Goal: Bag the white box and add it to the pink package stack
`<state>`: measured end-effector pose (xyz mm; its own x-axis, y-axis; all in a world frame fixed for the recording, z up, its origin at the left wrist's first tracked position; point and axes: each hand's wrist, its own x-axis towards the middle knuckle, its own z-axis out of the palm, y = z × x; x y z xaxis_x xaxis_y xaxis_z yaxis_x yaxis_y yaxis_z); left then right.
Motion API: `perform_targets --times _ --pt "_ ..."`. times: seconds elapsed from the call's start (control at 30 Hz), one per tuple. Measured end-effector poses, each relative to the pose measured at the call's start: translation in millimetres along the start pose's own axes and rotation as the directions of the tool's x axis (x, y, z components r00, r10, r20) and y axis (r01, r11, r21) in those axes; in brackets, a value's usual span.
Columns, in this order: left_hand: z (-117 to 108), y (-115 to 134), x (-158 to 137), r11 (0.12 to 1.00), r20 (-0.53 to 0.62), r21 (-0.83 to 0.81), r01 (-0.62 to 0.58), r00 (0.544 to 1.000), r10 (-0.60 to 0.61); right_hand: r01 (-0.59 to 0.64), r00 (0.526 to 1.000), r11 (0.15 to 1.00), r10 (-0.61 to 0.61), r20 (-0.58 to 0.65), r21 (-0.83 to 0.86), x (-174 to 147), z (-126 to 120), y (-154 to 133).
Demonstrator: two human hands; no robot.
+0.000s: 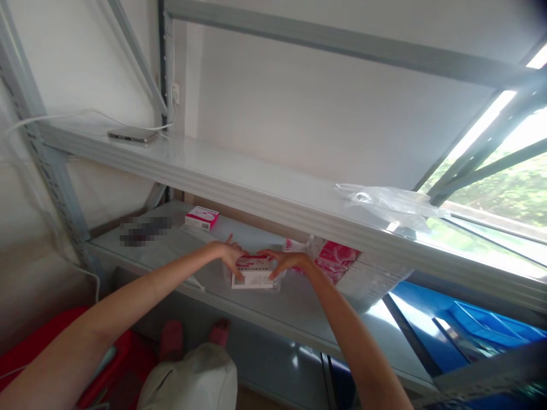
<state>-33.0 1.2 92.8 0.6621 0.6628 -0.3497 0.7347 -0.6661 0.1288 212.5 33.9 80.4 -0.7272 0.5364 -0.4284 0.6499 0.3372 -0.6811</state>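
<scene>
A small white and pink carton [253,278] sits on the lower shelf [239,304], with clear plastic around its sides. My left hand [231,254] grips its left end, the thumb on the near face. At the right end my right hand [285,261] holds it the same way, fingers on the far side. Another white and pink carton [202,218] lies farther back on the left. Just right of my right hand are pink items in clear plastic [335,259]. The carton's underside and back are hidden.
Above runs the upper shelf [239,171], bearing a phone [133,134] with a white cable and a crumpled clear plastic bag [384,202]. Blue bins [482,324] stand low on the right. Something red [128,353] is at lower left. A blurred dark item [145,230] lies on the lower shelf.
</scene>
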Motion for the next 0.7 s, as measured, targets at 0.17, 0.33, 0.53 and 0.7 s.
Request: perform_targets --times 0.17,0.33,0.53,0.7 --pt "3 -23 18 0.999 -0.083 -0.047 -0.023 0.996 0.019 0.010 0.996 0.986 0.005 -0.087 0.164 9 -11 20" --pt "-1 -45 39 0.994 -0.089 -0.106 0.010 0.996 -0.020 -0.035 0.988 0.925 0.088 -0.125 0.379 21 -15 40" --pt "30 -41 31 0.986 -0.524 0.163 -0.019 0.845 0.103 0.063 0.969 0.830 0.081 -0.232 0.555 26 -12 63" --pt "77 -19 19 0.748 -0.534 0.654 -0.113 0.631 0.563 0.105 0.968 0.811 0.050 -0.247 0.575 28 -15 67"
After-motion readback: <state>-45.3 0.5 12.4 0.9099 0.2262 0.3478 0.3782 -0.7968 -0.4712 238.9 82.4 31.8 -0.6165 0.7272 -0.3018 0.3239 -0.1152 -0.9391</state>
